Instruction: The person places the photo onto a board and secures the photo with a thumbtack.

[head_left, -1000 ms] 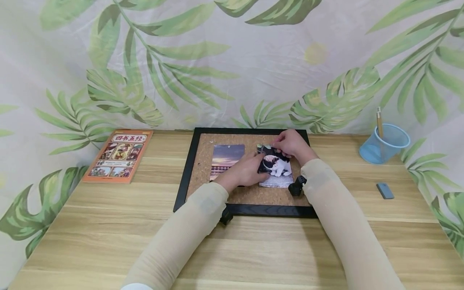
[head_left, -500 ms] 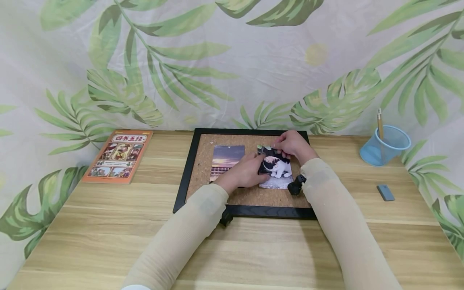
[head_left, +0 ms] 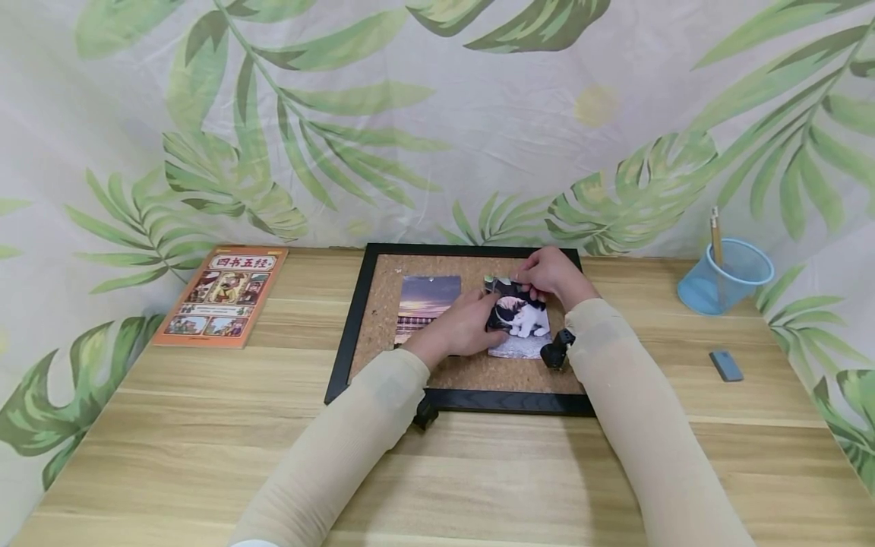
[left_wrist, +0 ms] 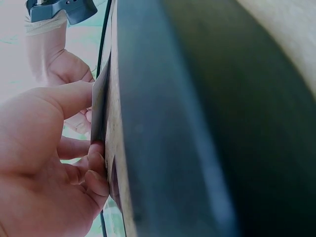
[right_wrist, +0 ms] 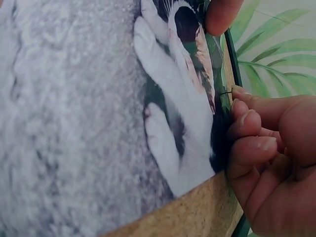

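Observation:
A photo of a black and white cat [head_left: 522, 323] lies against the cork board [head_left: 472, 377], which has a black frame. My left hand [head_left: 466, 323] holds this photo near its left edge; in the left wrist view the photo [left_wrist: 99, 106] bows slightly away from the cork between thumb and fingers. At the photo's top edge my right hand [head_left: 552, 275] pinches a pin [right_wrist: 226, 92], whose thin dark shaft shows in the right wrist view. The pin's head is hidden by the fingertips. To the left, a sunset photo [head_left: 427, 296] is partly covered by my left hand.
An orange book [head_left: 222, 296] lies at the back left of the wooden table [head_left: 478, 471]. On the right stand a blue mesh pen cup [head_left: 718, 281] with pencils and, nearer, a small grey-blue block [head_left: 726, 366]. A leaf-patterned cloth [head_left: 478, 137] hangs behind.

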`<state>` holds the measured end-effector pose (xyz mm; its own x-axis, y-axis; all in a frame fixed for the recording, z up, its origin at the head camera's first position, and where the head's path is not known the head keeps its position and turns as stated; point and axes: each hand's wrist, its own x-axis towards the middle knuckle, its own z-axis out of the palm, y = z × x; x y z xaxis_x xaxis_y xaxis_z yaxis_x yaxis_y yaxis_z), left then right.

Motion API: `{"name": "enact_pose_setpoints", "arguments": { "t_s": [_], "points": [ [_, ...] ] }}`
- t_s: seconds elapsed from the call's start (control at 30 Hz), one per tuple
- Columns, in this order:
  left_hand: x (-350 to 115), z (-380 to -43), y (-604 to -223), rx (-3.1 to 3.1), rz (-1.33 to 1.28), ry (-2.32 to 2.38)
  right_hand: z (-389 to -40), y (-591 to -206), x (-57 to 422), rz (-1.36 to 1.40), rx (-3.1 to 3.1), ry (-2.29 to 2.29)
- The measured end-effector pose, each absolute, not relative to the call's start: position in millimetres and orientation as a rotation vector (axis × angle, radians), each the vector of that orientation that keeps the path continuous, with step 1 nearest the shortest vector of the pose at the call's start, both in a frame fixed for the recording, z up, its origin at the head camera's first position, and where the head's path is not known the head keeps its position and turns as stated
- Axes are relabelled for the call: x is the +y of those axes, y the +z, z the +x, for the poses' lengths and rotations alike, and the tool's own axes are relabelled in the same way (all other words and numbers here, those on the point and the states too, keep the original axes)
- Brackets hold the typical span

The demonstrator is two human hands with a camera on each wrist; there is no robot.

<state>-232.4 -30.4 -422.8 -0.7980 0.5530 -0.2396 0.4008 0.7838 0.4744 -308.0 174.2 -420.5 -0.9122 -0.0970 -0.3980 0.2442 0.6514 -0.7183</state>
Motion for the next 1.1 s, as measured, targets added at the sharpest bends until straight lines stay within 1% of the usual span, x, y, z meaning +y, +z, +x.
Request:
{"name": "enact_pose_setpoints", "arguments": {
  "t_s": [0.37,0.4,0.6,0.7,0.8,1.1],
  "points": [
    [-31,-233,-427,2.629,0.742,0.568,-313,-422,175,0.156,2.431,-1.158],
    [-31,-232,-423,2.615,0.731,0.573,-313,-422,175,0.160,2.428,-1.153],
    [-31,-237,-435,2.633,0.746,0.572,-313,-420,175,0.165,2.424,-1.147],
    [-30,-237,-434,2.633,0.747,0.567,-312,-420,174,0.162,2.434,-1.127],
    [-30,-233,-424,2.616,0.733,0.568,-313,-421,174,0.153,2.446,-1.102],
    [-30,-229,-424,2.646,0.713,0.589,-308,-423,176,0.097,2.463,-1.164]
  ]
}}
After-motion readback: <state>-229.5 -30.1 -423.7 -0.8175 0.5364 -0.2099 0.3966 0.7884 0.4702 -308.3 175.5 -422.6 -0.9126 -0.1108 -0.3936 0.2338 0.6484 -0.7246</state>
